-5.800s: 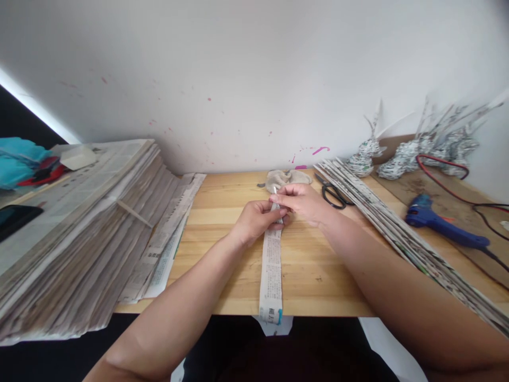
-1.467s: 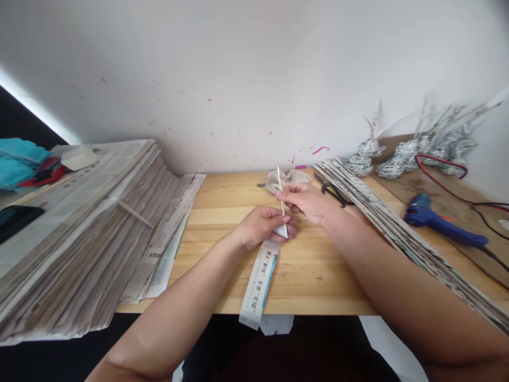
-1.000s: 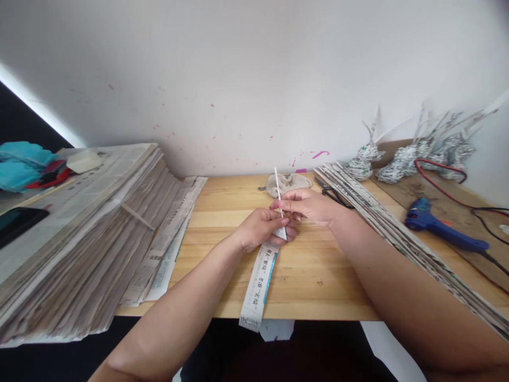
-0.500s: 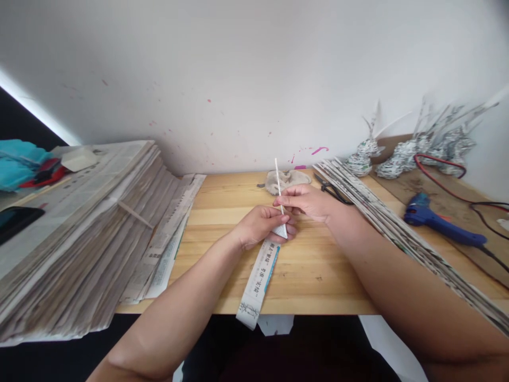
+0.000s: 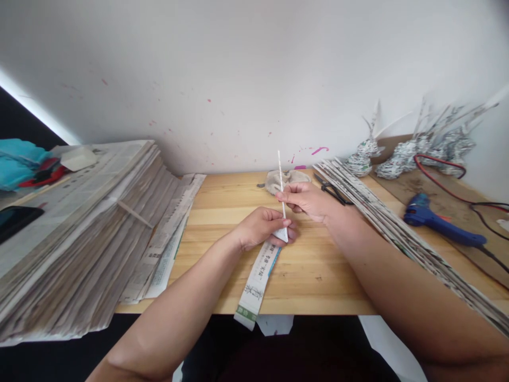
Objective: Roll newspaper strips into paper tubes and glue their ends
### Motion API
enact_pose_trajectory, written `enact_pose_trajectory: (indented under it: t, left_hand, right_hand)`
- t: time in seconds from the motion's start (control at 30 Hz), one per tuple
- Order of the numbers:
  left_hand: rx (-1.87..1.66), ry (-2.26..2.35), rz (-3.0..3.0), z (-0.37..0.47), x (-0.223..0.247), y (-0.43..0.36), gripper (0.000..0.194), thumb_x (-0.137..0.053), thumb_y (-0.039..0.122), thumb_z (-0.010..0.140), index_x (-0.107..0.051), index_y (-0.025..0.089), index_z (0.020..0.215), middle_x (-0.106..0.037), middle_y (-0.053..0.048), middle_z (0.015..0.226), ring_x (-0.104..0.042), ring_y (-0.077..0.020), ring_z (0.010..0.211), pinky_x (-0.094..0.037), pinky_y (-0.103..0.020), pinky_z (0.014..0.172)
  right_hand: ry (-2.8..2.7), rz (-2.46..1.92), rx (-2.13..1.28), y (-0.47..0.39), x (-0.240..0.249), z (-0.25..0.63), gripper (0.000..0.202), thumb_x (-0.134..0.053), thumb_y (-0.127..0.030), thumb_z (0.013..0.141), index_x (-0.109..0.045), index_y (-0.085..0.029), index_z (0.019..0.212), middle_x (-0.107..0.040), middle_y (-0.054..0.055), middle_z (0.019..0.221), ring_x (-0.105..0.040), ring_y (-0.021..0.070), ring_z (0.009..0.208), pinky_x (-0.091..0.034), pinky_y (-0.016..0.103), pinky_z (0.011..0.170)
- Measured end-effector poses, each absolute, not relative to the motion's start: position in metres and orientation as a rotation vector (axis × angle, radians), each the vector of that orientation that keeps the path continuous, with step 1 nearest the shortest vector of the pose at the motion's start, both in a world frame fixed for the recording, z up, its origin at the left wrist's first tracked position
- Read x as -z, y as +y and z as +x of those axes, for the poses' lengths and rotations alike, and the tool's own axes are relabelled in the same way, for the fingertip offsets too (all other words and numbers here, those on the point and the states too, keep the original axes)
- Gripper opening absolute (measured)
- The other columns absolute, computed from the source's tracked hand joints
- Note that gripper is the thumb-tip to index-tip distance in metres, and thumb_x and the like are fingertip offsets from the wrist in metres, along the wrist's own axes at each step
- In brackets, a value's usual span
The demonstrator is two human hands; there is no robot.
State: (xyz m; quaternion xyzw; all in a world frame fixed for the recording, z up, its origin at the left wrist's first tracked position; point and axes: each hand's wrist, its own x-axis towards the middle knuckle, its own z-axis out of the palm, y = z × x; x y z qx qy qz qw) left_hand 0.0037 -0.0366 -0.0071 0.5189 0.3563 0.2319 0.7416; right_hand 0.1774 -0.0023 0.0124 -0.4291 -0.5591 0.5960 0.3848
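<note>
A strip of newspaper [image 5: 258,276] hangs down from my left hand [image 5: 264,225] across the wood and over the table's front edge. Its upper end is wound into a thin white paper tube [image 5: 280,172] that stands nearly upright between my hands. My left hand pinches the strip where it meets the tube's lower end, thumb in front and fingers behind. Higher up, my right hand [image 5: 302,199] grips the tube between thumb and index finger. The inner side of the right fingers is partly hidden.
A tall stack of newspaper [image 5: 131,212] stands at left. Behind my hands lies a cloth [image 5: 272,182], beside black-handled scissors [image 5: 334,193]. Rolled paper sticks [image 5: 382,223], a blue glue gun [image 5: 441,220] and woven paper figures [image 5: 360,157] occupy the right side.
The tube reaches slightly higher, and more of the strip has been taken up; a green printed band now shows at its lower end. The right hand has shifted a little.
</note>
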Motion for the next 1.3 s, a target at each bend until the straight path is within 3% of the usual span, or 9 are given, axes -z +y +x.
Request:
enact_pose_trajectory:
  t: [0.17, 0.33, 0.53, 0.73, 0.9, 1.1, 1.23, 1.3]
  left_hand:
    - [-0.518, 0.793, 1.144, 0.0028, 0.0057, -0.0368, 0.039, -0.073, 0.043, 0.074, -0.070, 0.010, 0.093, -0.072, -0.013, 0.087, -0.069, -0.0195, 0.079, -0.055, -0.034, 0.071]
    - [-0.492, 0.792, 1.148, 0.0026, 0.0027, -0.0377, 0.036, -0.074, 0.040, 0.075, -0.070, 0.010, 0.094, -0.071, -0.013, 0.090, -0.068, -0.0192, 0.081, -0.055, -0.032, 0.070]
    - [-0.489, 0.793, 1.161, 0.0016, 0.0030, -0.0366, 0.036, -0.072, 0.042, 0.077, -0.070, 0.011, 0.095, -0.071, -0.013, 0.090, -0.069, -0.0196, 0.081, -0.055, -0.033, 0.070]
    - [-0.458, 0.758, 1.164, 0.0014, 0.0056, -0.0367, 0.039, -0.072, 0.044, 0.076, -0.070, 0.011, 0.096, -0.072, -0.015, 0.092, -0.069, -0.0204, 0.083, -0.055, -0.034, 0.071]
    - [-0.467, 0.755, 1.163, 0.0011, 0.0052, -0.0364, 0.039, -0.071, 0.045, 0.076, -0.070, 0.011, 0.096, -0.072, -0.014, 0.089, -0.068, -0.0196, 0.080, -0.055, -0.033, 0.070]
    - [-0.448, 0.771, 1.160, 0.0018, 0.0022, -0.0389, 0.038, -0.072, 0.044, 0.076, -0.071, 0.011, 0.096, -0.071, -0.014, 0.092, -0.069, -0.0202, 0.082, -0.055, -0.033, 0.070]
    - [-0.453, 0.766, 1.171, 0.0008, 0.0018, -0.0382, 0.040, -0.071, 0.044, 0.077, -0.070, 0.010, 0.097, -0.071, -0.016, 0.094, -0.069, -0.0203, 0.081, -0.055, -0.032, 0.070]
    - [-0.456, 0.768, 1.170, 0.0008, 0.0016, -0.0381, 0.041, -0.071, 0.045, 0.076, -0.070, 0.010, 0.097, -0.071, -0.016, 0.094, -0.069, -0.0206, 0.081, -0.054, -0.032, 0.069]
  right_hand:
    - [-1.648, -1.001, -1.651, -0.0018, -0.0126, 0.1815, 0.038, -0.072, -0.049, 0.075, -0.068, -0.013, 0.085, -0.055, 0.000, 0.061, -0.045, 0.0078, 0.053, -0.029, 0.021, 0.044]
    - [-1.537, -1.112, -1.472, -0.0035, -0.0127, 0.1780, 0.038, -0.081, -0.045, 0.064, -0.057, -0.015, 0.064, -0.041, -0.007, 0.052, -0.033, 0.0046, 0.046, -0.023, 0.020, 0.041]
    - [-1.679, -0.998, -1.655, -0.0038, -0.0156, 0.1801, 0.037, -0.071, -0.049, 0.076, -0.068, -0.013, 0.085, -0.053, -0.001, 0.060, -0.043, 0.0078, 0.053, -0.028, 0.021, 0.044]
    - [-1.402, -1.084, -1.507, -0.0023, -0.0132, 0.1782, 0.038, -0.081, -0.045, 0.065, -0.057, -0.016, 0.063, -0.039, -0.006, 0.054, -0.032, 0.0055, 0.048, -0.018, 0.020, 0.040]
    - [-1.603, -0.953, -1.689, -0.0014, -0.0133, 0.1830, 0.038, -0.071, -0.050, 0.076, -0.069, -0.014, 0.086, -0.051, 0.000, 0.062, -0.044, 0.0083, 0.056, -0.028, 0.020, 0.043]
    - [-1.427, -1.059, -1.518, -0.0021, -0.0143, 0.1803, 0.036, -0.081, -0.043, 0.067, -0.058, -0.016, 0.065, -0.040, -0.006, 0.054, -0.033, 0.0052, 0.048, -0.020, 0.019, 0.040]
    - [-1.589, -0.958, -1.687, -0.0025, -0.0155, 0.1845, 0.037, -0.072, -0.049, 0.076, -0.068, -0.014, 0.087, -0.050, -0.002, 0.060, -0.043, 0.0075, 0.053, -0.027, 0.019, 0.042]
    - [-1.631, -0.929, -1.706, -0.0017, -0.0148, 0.1853, 0.036, -0.072, -0.046, 0.076, -0.070, -0.013, 0.090, -0.050, -0.002, 0.059, -0.043, 0.0073, 0.053, -0.028, 0.019, 0.042]
